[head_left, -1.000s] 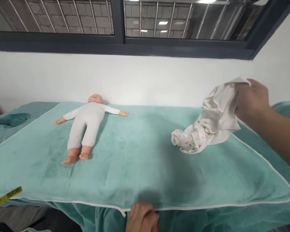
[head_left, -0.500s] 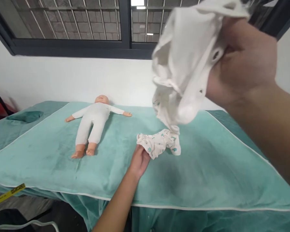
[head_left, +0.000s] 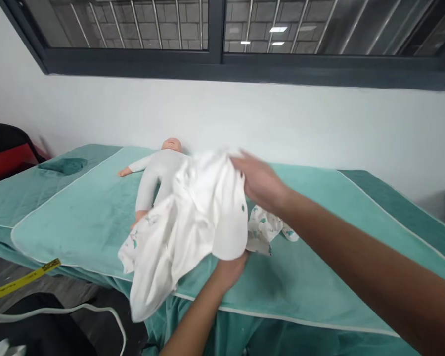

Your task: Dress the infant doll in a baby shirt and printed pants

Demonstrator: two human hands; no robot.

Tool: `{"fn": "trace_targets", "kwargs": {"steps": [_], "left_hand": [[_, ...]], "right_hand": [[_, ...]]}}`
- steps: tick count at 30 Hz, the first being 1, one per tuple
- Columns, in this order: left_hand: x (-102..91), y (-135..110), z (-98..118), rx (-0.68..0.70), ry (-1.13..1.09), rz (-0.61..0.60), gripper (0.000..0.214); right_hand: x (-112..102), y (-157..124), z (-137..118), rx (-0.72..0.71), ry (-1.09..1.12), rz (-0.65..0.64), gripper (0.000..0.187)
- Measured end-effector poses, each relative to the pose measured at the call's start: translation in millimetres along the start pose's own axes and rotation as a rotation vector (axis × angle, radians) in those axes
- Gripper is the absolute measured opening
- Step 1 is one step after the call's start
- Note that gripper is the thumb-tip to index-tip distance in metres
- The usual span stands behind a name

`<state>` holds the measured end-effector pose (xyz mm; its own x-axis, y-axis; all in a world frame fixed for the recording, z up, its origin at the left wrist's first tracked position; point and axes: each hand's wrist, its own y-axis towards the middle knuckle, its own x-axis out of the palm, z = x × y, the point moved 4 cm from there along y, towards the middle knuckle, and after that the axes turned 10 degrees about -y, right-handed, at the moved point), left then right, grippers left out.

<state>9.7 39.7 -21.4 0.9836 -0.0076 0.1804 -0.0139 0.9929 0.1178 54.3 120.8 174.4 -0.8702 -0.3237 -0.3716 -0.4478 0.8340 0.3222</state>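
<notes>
A white baby garment (head_left: 203, 212) with small green prints at its edges hangs in loose folds from my right hand (head_left: 257, 178), whose fingers are closed on its upper right edge, slightly blurred. Below it, my left hand (head_left: 232, 269) touches the lower left corner of a patterned baby garment (head_left: 265, 230) on the mat; the fingers are largely hidden behind the white cloth. On the left lies a baby doll (head_left: 159, 170) in a white long-sleeved body, on its back. The hanging cloth hides its one arm and part of its legs.
A green padded mat (head_left: 341, 267) with pale piping covers the bed. Behind it stands a white wall (head_left: 304, 123) under a dark-framed window (head_left: 222, 71). At the left are a black and red bag (head_left: 11, 155), a yellow strap (head_left: 25, 281) and a pale cable (head_left: 77, 307).
My right hand has come down and left, swinging the white garment over the mat, partly across the doll. The view has turned to the right. My left hand stays by the patterned garment.
</notes>
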Motion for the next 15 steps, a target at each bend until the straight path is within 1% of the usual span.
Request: {"fn": "trace_targets", "kwargs": {"steps": [1, 2, 3, 5, 6, 7, 9, 11, 13, 15], "left_hand": [[-6.2, -8.6, -0.1, 0.020, 0.195, 0.014, 0.022], [-11.4, -18.0, -0.4, 0.033, 0.363, 0.020, 0.026], [-15.9, -28.1, -0.6, 0.038, 0.469, 0.025, 0.030], [-23.4, -49.1, 0.1, 0.037, 0.486, 0.038, 0.028], [-26.3, -59.4, 2.3, 0.054, 0.490, 0.037, 0.025], [-29.0, -69.0, 5.7, 0.085, 0.487, 0.025, 0.024], [-35.4, -83.9, 16.5, 0.186, 0.460, -0.022, 0.031], [-47.7, -90.0, 30.3, 0.312, 0.451, -0.029, 0.037], [-67.9, -85.4, 42.9, 0.415, 0.537, 0.064, 0.036], [-92.2, -72.9, 50.1, 0.445, 0.715, 0.206, 0.033]], "right_hand": [[5.3, -13.3, 32.9, 0.080, -0.205, -0.098, 0.031], [6.2, -28.3, 64.6, 0.153, -0.419, -0.140, 0.031], [4.7, -43.6, 92.1, 0.197, -0.500, -0.149, 0.031], [-2.1, -71.0, 133.3, 0.232, -0.610, -0.149, 0.031], [-6.2, -81.5, 145.0, 0.179, -0.779, -0.155, 0.032], [-10.4, -89.8, 153.5, 0.141, -0.908, -0.166, 0.033], [-19.3, -99.8, 162.2, 0.102, -1.100, -0.195, 0.037], [-29.3, -103.2, 164.9, 0.115, -1.201, -0.230, 0.042], [-41.7, -103.8, 165.2, 0.129, -1.268, -0.263, 0.045], [-59.8, -105.6, 166.7, 0.134, -1.325, -0.291, 0.046]]}}
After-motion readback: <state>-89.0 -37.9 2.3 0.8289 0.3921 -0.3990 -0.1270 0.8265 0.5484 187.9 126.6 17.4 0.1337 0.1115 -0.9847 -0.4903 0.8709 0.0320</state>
